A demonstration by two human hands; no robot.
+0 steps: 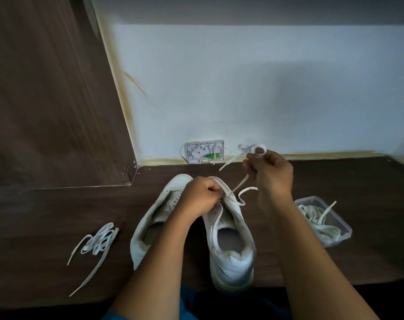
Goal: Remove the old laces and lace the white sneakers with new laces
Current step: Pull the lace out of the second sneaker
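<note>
Two white sneakers stand side by side on the dark wooden desk, toes toward the wall: the left sneaker (pixel 150 218) and the right sneaker (pixel 233 245). My left hand (pixel 200 197) pinches the eyelet area at the front of the right sneaker. My right hand (pixel 270 174) is raised above the desk and grips a white lace (pixel 240 183), which runs down to the right sneaker's eyelets; its bunched end sticks out above my fingers. A loose bundle of white laces (pixel 97 241) lies on the desk to the left.
A clear plastic container (pixel 344 229) holding more white laces sits at the right of the sneakers. An open wall socket box (pixel 204 151) sits at the base of the white wall. A wooden panel (pixel 46 88) rises on the left.
</note>
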